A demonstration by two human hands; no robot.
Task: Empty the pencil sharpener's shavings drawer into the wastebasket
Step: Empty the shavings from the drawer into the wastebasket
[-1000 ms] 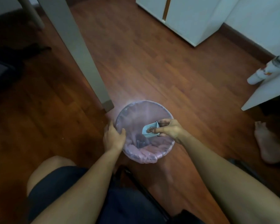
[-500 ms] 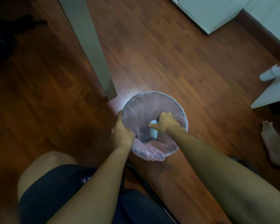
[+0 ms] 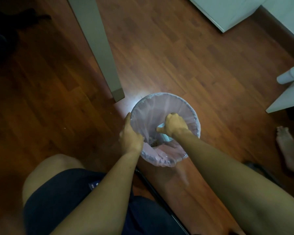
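Note:
A round wastebasket (image 3: 165, 97) lined with a pale pink plastic bag stands on the wooden floor in front of my knees. My left hand (image 3: 130, 135) grips its near-left rim. My right hand (image 3: 174, 124) reaches down inside the basket's mouth, closed around the small light-blue shavings drawer (image 3: 166, 137), which is turned over and mostly hidden under my hand. Brown shavings (image 3: 154, 143) lie in the bag below it.
A grey table leg (image 3: 109, 65) meets the floor just left of and behind the basket. A white cabinet (image 3: 227, 12) is at the top right, a white shelf edge (image 3: 285, 99) with a white tube at the right. A bare foot (image 3: 290, 150) rests at the right.
My right hand has turned the drawer over and pushed it deeper into the basket, so my hand now covers it. The view has shifted slightly; my left hand keeps its grip on the rim.

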